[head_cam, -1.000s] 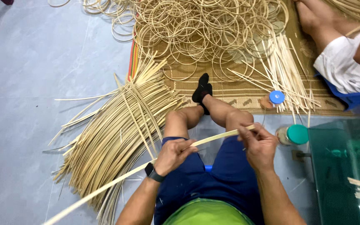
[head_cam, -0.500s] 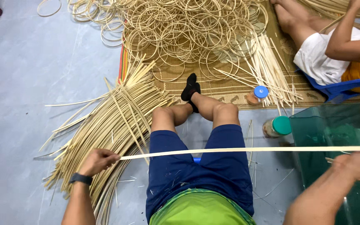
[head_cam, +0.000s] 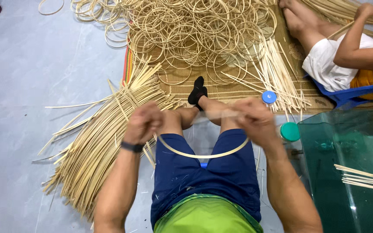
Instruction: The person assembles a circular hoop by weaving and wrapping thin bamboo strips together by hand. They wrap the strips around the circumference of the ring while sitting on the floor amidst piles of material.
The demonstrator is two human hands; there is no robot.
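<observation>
My left hand [head_cam: 142, 122] and my right hand [head_cam: 254, 119] each grip an end of a thin pale rattan strip [head_cam: 203, 154]. The strip is bent into a loop that sags over my lap, above my blue shorts [head_cam: 203, 172]. Both hands are raised at knee height and blurred by motion. A black watch band sits on my left wrist. My crossed legs end in a black sock [head_cam: 197, 90] pointing at the mat.
A thick bundle of long rattan strips [head_cam: 96, 142] lies on the floor at my left. Several finished rattan rings [head_cam: 182, 30] cover a woven mat ahead. Short sticks [head_cam: 277, 73], a blue lid [head_cam: 269, 96], a green-capped bottle [head_cam: 289, 131], a glass table [head_cam: 350, 172]. Another person [head_cam: 346, 47] sits far right.
The strip was stretched straight between my widely spread hands. Now both hands have come together in front of my knees and the strip curves into a loop.
</observation>
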